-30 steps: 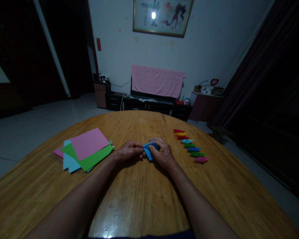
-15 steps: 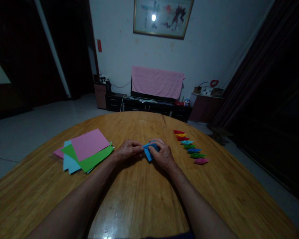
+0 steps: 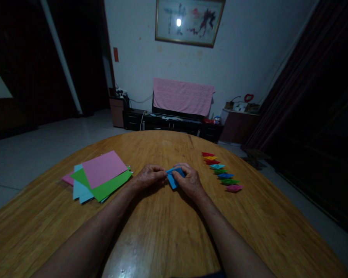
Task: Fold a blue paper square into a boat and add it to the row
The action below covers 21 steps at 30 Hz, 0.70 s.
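On a wooden table (image 3: 159, 235), the left hand (image 3: 149, 177) pinches one corner of blue paper (image 3: 173, 181) between the hands; the right hand (image 3: 191, 180) clamps its other side, apparently steadying creases. Sheets (image 3: 104, 168) and folded boats (image 3: 225, 176) flank them, seemingly within reach.

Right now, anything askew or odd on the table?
Only the paper stack, left: its sheets lie at different angles, corners jutting, unlike the orderly row of folded paper pieces, right. No spill visible.
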Tool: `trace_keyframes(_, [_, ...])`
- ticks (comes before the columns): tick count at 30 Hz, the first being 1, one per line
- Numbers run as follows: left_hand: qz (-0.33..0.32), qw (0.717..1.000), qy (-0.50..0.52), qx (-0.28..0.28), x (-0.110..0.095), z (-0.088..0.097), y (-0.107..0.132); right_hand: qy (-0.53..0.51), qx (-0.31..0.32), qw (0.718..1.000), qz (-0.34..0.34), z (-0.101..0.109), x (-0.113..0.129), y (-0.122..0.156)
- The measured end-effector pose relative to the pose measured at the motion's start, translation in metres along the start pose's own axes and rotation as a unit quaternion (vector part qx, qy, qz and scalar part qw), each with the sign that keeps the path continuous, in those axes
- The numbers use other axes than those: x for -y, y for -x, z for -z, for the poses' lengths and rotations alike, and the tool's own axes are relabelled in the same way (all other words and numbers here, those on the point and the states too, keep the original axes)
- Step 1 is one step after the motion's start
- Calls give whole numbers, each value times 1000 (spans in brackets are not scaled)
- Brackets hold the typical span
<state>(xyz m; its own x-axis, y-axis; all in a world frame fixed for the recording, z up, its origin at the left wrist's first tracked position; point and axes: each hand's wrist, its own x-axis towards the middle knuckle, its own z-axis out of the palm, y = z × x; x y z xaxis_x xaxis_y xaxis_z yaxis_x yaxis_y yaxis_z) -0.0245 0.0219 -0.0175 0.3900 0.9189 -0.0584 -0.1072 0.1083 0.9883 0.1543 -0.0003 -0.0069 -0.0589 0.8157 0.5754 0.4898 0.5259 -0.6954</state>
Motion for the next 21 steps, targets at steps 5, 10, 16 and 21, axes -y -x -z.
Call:
trace_keyframes(5, [-10, 1000, -15, 2, 5, 2, -4, -26, -13, 1000, -11, -1, -1, 0])
trace_keyframes(10, [-18, 999, 33, 27, 8, 1, -2, -46, -23, 998, -26, -3, -3, -1])
trace_keyframes(16, [-16, 999, 34, 22, 6, 0, -3, -49, -23, 998, -39, -2, -1, 0])
trace_keyframes(21, [-12, 1000, -16, 23, 9, 6, -7, -46, -17, 998, -43, -2, -1, 0])
